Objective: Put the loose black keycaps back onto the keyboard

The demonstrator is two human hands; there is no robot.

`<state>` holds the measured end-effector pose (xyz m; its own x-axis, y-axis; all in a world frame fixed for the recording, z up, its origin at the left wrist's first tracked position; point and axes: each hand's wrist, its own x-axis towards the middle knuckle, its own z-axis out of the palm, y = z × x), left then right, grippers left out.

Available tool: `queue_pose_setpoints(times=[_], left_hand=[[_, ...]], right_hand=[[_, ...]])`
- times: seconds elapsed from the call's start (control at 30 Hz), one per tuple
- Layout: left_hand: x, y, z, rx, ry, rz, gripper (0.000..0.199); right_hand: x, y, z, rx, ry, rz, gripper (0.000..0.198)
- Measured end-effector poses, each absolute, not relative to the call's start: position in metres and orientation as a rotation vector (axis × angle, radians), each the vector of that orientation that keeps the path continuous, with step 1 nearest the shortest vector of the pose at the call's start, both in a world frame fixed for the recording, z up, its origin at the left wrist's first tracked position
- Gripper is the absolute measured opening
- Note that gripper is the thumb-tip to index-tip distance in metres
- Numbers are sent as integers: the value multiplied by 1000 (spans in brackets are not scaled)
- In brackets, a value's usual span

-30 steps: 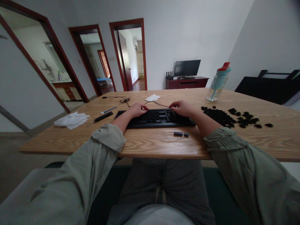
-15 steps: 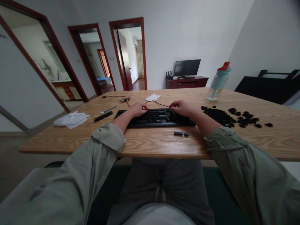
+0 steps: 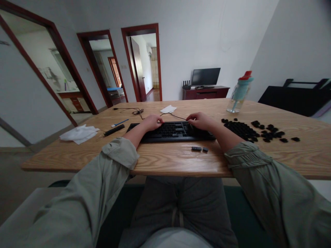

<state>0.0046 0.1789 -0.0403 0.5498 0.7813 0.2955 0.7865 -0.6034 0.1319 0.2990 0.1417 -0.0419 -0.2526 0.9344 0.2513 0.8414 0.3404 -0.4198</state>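
Note:
A black keyboard [image 3: 170, 132] lies flat on the wooden table in front of me; many keycaps are off it, with a few long ones still in place. My left hand [image 3: 153, 122] has its fingers curled closed on the keyboard's back edge, left of the middle. Farther right, my right hand [image 3: 198, 120] also closes on that back edge, close to where the thin black cable [image 3: 178, 116] meets it. The fingertips of both hands are partly hidden. On the near side of the keyboard lie a long loose keycap [image 3: 196, 149] and a smaller keycap [image 3: 205, 150].
Many loose black keycaps [image 3: 240, 131] are spread to the right on the table [image 3: 165, 162]. Behind them stands a water bottle [image 3: 239, 93]. At left lie crumpled white tissue [image 3: 79, 133], a blue brush [image 3: 121, 122] and a black stick-like tool [image 3: 114, 130]. Another tissue [image 3: 168, 109] lies behind the keyboard.
The view has tilted up slightly, so everything on the table sits a little lower. Both hands stay at the keyboard's back edge, with hardly any movement.

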Motion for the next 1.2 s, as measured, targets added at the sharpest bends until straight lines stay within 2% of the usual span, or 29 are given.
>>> queue_pose_setpoints(times=[0.27,0.57,0.9,1.1,1.2], left_hand=[[2,173,-39,-2771,-1343,-482,32],[0,170,-43,-2718,-1589,-551,39],[-3,177,-49,-2777,-1657,-546,43],[-14,174,-47,-2833,-1488,-576,52],[-16,170,-42,-2741,-1412,-627,49]], right_hand=[[298,139,-40,-1563,-2179,226,27],[296,129,-36,-1571,-2147,235,28],[295,46,-11,-1425,-2375,168,26],[310,11,-24,-1336,-2584,90,29],[319,8,-33,-1358,-2608,124,33]])
